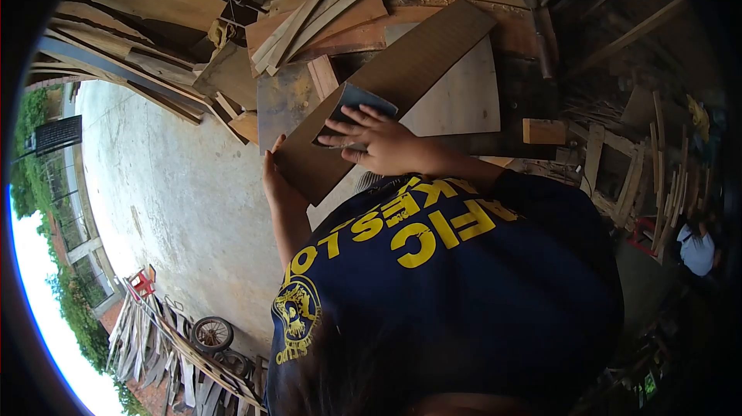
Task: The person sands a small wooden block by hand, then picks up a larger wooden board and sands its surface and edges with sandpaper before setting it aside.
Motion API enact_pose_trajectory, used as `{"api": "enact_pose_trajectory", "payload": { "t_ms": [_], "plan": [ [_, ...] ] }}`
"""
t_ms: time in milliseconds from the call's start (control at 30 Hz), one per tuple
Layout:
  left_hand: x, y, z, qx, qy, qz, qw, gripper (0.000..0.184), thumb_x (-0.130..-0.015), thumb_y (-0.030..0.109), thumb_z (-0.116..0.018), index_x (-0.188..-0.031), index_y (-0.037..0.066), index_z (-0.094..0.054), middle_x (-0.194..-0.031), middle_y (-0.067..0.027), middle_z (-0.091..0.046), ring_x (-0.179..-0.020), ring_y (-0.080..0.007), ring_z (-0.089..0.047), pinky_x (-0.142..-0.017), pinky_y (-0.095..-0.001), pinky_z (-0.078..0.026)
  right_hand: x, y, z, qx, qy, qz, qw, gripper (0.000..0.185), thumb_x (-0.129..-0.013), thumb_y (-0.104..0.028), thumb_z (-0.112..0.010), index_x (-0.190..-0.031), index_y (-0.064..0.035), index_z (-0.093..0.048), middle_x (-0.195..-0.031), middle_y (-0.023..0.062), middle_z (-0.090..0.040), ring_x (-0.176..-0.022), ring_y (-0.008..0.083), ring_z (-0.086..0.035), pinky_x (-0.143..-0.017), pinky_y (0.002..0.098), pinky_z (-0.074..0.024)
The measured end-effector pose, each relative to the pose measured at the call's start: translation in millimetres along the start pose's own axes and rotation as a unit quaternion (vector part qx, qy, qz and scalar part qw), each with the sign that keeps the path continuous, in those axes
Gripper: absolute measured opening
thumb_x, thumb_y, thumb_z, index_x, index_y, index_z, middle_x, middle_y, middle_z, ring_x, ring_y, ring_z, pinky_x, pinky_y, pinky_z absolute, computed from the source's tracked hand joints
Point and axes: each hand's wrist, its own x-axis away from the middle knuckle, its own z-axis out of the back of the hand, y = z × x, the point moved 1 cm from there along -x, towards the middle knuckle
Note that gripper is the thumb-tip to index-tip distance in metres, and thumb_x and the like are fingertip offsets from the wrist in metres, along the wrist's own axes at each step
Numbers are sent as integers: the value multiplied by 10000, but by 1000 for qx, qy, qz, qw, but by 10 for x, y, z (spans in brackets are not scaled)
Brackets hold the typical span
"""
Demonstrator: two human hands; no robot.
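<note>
A long brown wooden board (421, 57) runs diagonally from the workbench down toward my chest. My left hand (280, 186) grips its near left edge, thumb side up, with some fingers hidden behind the board. On the board's upper face lies a dark sheet that looks like sandpaper (363, 98). Over that sheet my right hand (380, 142) rests flat, fingers spread and pressing it against the wood.
Under the board is a workbench (286, 99) with a pale flat panel (464, 95), thin wood strips (297, 30) and a small wood block (543, 132). Stacked planks (147, 68) stand left; scrap wood (185, 370) and a wheel (212, 334) lie lower left. Another person (696, 250) is far right.
</note>
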Motion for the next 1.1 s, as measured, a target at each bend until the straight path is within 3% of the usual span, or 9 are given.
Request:
{"api": "enact_pose_trajectory", "payload": {
  "t_ms": [133, 267, 367, 533, 633, 767, 900, 967, 1100],
  "plan": [
    [-6, -46, 11, -33, 9, -16, 999, 449, -976, 367, -293, -1255, 69, -481, -1271, -138, -482, -1168, -306, -456, -992, -471, -360, 53, 494, 124, 0, -42, -28, 999, 431, -955, -493, -228, -1374, -413, -289, -1490, -26, -199, -1383, 250, -132, -1136, 363, -92],
    [-13, -199, 93, -19, 69, 3, 997, 462, -976, 378, -297, -1251, 66, -498, -1272, -136, -484, -1167, -301, -457, -991, -465, -365, 413, 2321, 656, 24, 35, -414, 909, 521, -939, -523, -215, -1426, -337, -201, -1506, 1, -159, -1385, 297, -108, -1118, 372, -129],
    [65, -168, 22, -25, 90, -1, 996, 464, -975, 380, -300, -1252, 68, -504, -1275, -132, -484, -1167, -295, -459, -990, -460, -366, 426, 2519, 773, 94, 10, -398, 913, 514, -949, -490, -209, -1434, -320, -183, -1513, 13, -124, -1385, 324, -89, -1120, 439, -61],
    [18, -84, -10, -44, 79, -17, 996, 466, -976, 376, -297, -1264, 66, -493, -1279, -135, -480, -1155, -294, -471, -992, -444, -368, 8, 617, 75, 36, -22, -26, 999, 469, -960, -468, -249, -1417, -372, -204, -1509, 2, -133, -1386, 308, -86, -1127, 441, -41],
    [26, -7, -15, -28, 27, -17, 999, 467, -977, 373, -294, -1277, 66, -478, -1289, -144, -468, -1161, -300, -465, -993, -446, -367, 9, 238, 35, 13, -72, 76, 994, 458, -958, -468, -256, -1407, -380, -231, -1502, -12, -157, -1385, 286, -104, -1132, 423, -62],
    [42, 4, -48, -70, 70, -19, 995, 469, -975, 377, -300, -1289, 70, -465, -1298, -148, -455, -1174, -299, -455, -994, -442, -366, 167, 1827, 504, 21, 32, -184, 982, 457, -945, -513, -245, -1384, -396, -285, -1494, -30, -192, -1387, 260, -117, -1129, 386, -112],
    [95, -31, -124, -79, 90, -27, 992, 474, -974, 383, -304, -1295, 73, -462, -1292, -144, -462, -1169, -291, -461, -992, -435, -369, 610, 4065, 711, 23, 102, -442, 891, 507, -933, -544, -182, -1407, -374, -244, -1496, -15, -192, -1380, 300, -132, -1116, 431, -129],
    [96, -10, -147, -100, 98, -41, 989, 472, -972, 386, -304, -1295, 81, -466, -1287, -142, -470, -1163, -284, -468, -989, -428, -374, 386, 3151, 955, 97, -11, -378, 921, 478, -946, -511, -186, -1406, -387, -235, -1502, -6, -168, -1381, 319, -115, -1119, 432, -108],
    [72, 103, -179, -122, 108, -46, 986, 470, -972, 375, -300, -1302, 79, -456, -1286, -142, -473, -1163, -282, -469, -988, -425, -378, -180, 1191, 323, 36, -18, -45, 998, 462, -934, -522, -258, -1387, -430, -250, -1507, 23, -133, -1383, 333, -65, -1126, 447, -42]
  ]
}}
